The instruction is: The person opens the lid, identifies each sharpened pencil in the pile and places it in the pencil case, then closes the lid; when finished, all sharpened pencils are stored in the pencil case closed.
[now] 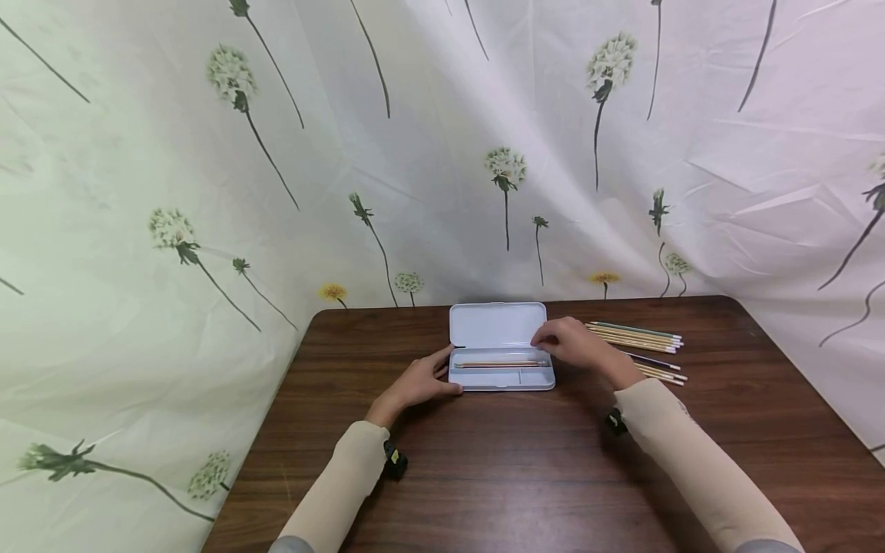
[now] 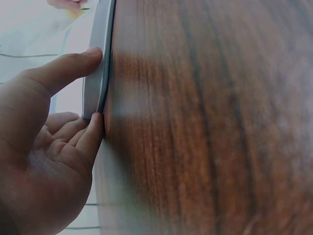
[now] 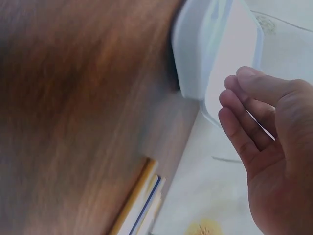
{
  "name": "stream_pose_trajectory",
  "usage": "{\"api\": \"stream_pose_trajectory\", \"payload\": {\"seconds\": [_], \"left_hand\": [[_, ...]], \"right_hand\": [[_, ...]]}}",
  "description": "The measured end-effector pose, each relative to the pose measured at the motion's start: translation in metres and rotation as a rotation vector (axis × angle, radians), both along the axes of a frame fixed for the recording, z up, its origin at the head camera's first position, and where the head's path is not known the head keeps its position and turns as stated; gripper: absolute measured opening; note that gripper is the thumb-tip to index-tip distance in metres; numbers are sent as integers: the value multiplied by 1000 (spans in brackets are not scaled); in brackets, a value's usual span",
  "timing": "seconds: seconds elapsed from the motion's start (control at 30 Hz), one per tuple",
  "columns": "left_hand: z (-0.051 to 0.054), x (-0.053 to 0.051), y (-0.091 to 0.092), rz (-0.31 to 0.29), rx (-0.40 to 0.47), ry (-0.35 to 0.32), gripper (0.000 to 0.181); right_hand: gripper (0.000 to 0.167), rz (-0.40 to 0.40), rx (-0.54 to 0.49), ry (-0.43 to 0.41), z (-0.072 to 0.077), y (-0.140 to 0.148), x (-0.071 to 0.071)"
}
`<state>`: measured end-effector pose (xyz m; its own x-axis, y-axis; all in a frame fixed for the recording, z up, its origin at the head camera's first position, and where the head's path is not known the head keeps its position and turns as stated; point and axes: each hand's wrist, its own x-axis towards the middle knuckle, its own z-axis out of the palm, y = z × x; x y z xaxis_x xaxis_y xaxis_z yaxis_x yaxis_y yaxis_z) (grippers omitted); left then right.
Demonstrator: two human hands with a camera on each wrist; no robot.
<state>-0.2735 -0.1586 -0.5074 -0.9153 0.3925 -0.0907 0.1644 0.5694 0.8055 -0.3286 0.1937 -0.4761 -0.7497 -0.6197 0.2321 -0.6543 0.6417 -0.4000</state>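
The pale case (image 1: 486, 379) lies open on the bench (image 1: 484, 468), its lid (image 1: 498, 325) folded back behind it. Pencils (image 1: 499, 365) lie lengthwise in the rear compartment (image 1: 498, 355); loose pencils (image 1: 639, 339), mostly yellowish with whitish ends, lie to its right.

On the right side, a right hand (image 3: 279, 132), with fingers bent just a little and thumb close to the fingertips. Behind those fingertips, a white lid (image 3: 234, 54), open; hard to tell if touched or just very near. Joined to the lid, a white box (image 3: 189, 58), a bit blurry, down on a brown wood table (image 3: 78, 117). At the bottom, well apart from the hand, some pencils (image 3: 137, 202) side by side, one yellow, one with a blue line. Past the table, a white cloth (image 3: 195, 166) with a fuzzy yellow flower (image 3: 203, 228) down low and a pale flower (image 3: 266, 23) up high.
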Motion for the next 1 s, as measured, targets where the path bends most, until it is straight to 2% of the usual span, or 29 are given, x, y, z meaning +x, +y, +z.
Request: {"api": "stream_pose_trajectory", "payload": {"seconds": [0.3,0.57,0.8,1.0], "left_hand": [[0,-1,0,8,-3,-2,95],[1,-1,0,7,-6,0,96],[0,-1,0,6,-7,0,96],[-2,-1,-1,8,1,-1,96]], "right_hand": [[10,-68,-52,23,22,31,2],[12,-127,-40,67,43,68,10],[12,-169,-31,104,52,100,16],[13,-208,-10,87,56,125,22]]}}
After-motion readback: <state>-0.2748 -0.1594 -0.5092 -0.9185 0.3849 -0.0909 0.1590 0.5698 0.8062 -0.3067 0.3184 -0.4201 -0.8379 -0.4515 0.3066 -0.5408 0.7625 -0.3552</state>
